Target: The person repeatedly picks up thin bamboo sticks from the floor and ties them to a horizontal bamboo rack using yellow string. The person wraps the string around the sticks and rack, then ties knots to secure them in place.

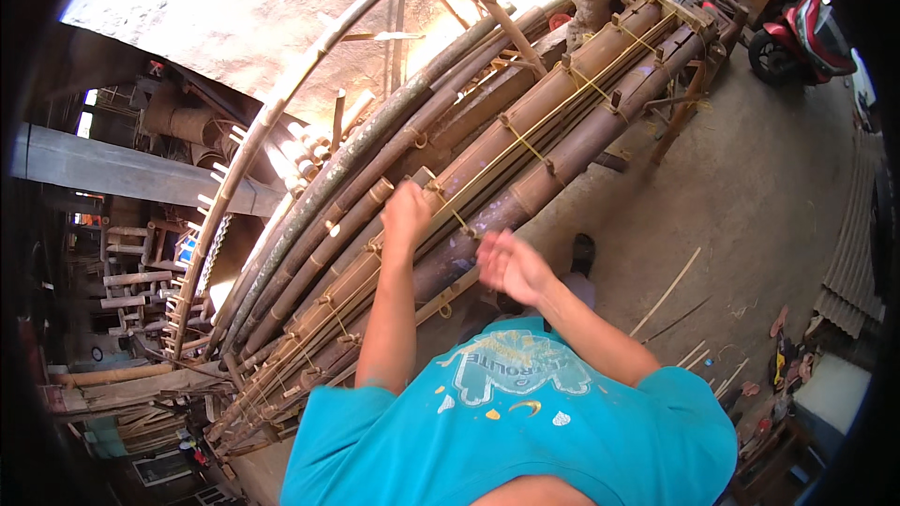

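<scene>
In front of me a long frame of thick brown bamboo poles (577, 155) slants from the lower left to the upper right. Short pegs stand along it, and thin yellow cord (525, 142) crosses between them and runs lengthwise. Over the frame's far pole, beside a peg, my left hand (405, 215) is closed; what its fingers hold, if anything, is hidden. My right hand (514, 264) is at the near pole, close to a peg (471, 231) with cord on it. Its fingers are curled in, and whatever lies between them cannot be made out.
Beyond the frame lie more bamboo poles (375, 155) and a curved bamboo rail (267, 117) set with pegs. A red motorbike (808, 37) is parked at the upper right. Loose sticks (667, 292) lie on the concrete floor (675, 215), near corrugated sheeting (851, 272).
</scene>
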The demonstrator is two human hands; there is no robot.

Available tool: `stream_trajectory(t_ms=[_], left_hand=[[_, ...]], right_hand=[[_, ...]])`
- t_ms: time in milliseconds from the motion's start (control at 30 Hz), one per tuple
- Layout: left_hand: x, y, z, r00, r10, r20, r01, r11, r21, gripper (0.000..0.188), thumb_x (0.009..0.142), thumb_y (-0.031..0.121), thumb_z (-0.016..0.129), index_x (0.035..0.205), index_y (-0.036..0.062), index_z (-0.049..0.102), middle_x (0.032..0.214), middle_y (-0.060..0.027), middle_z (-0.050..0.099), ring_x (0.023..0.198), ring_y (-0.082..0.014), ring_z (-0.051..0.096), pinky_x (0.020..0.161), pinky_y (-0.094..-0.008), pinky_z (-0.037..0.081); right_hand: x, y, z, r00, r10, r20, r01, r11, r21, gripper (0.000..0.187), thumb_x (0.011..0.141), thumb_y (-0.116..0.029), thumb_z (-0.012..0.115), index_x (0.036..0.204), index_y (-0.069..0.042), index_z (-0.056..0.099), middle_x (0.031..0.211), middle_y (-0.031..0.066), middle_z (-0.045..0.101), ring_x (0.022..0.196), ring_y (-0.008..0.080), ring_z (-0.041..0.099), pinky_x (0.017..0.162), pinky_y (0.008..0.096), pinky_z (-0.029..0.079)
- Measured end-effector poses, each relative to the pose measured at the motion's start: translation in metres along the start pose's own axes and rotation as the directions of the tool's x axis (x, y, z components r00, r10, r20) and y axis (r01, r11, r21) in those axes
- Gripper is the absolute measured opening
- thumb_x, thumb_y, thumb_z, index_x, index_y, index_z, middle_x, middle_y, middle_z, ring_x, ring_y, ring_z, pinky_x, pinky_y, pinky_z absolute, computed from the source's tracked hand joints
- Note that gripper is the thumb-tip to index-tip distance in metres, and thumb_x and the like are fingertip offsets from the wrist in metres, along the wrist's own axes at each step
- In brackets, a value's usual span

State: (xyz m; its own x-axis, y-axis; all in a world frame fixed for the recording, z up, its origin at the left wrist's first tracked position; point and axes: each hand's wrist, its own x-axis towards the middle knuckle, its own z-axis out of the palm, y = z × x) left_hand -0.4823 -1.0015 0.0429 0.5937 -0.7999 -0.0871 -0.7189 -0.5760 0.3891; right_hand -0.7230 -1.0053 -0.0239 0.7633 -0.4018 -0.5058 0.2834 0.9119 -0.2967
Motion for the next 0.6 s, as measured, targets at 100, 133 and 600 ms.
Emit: stream_trajectory(t_ms=[100, 133, 600], left_hand=[[-0.046, -0.022, 0.032, 0.978, 0.120, 0.170, -0.105, 0.990, -0.096, 0.035, 0.094, 0.032, 0.059, 0.120, 0.0084, 0.057, 0.112, -0.0209, 0.067, 0.109, -0.0384, 0.062, 0.096, -0.0564, 0.038], [-0.044, -0.011, 0.034, 0.988, 0.120, 0.097, -0.108, 0.987, -0.117, 0.037, 0.094, 0.032, 0.059, 0.124, 0.0097, 0.056, 0.112, -0.0200, 0.068, 0.110, -0.0384, 0.062, 0.097, -0.0586, 0.035], [-0.038, -0.061, 0.067, 0.986, 0.147, -0.080, -0.162, 0.953, -0.256, 0.028, 0.100, 0.035, 0.047, 0.103, 0.0161, 0.068, 0.098, -0.0149, 0.070, 0.095, -0.0336, 0.064, 0.098, -0.0508, 0.025]], right_hand=[[0.035, 0.007, 0.084, 0.683, -0.717, -0.138, 0.730, 0.665, 0.155, 0.025, 0.100, -0.023, 0.046, 0.077, -0.013, 0.050, 0.072, -0.0013, 0.052, 0.068, 0.0124, 0.052, 0.068, 0.0300, 0.045], [0.039, 0.017, 0.107, 0.771, -0.633, 0.066, 0.613, 0.766, 0.194, 0.012, 0.090, -0.014, 0.052, 0.080, -0.008, 0.054, 0.076, 0.0044, 0.053, 0.074, 0.0155, 0.053, 0.073, 0.0290, 0.045], [0.028, -0.063, 0.144, 0.776, 0.229, 0.588, 0.571, 0.141, -0.809, 0.049, 0.099, -0.039, 0.049, 0.072, -0.001, 0.062, 0.072, 0.0158, 0.065, 0.077, 0.0291, 0.063, 0.079, 0.0398, 0.049]])
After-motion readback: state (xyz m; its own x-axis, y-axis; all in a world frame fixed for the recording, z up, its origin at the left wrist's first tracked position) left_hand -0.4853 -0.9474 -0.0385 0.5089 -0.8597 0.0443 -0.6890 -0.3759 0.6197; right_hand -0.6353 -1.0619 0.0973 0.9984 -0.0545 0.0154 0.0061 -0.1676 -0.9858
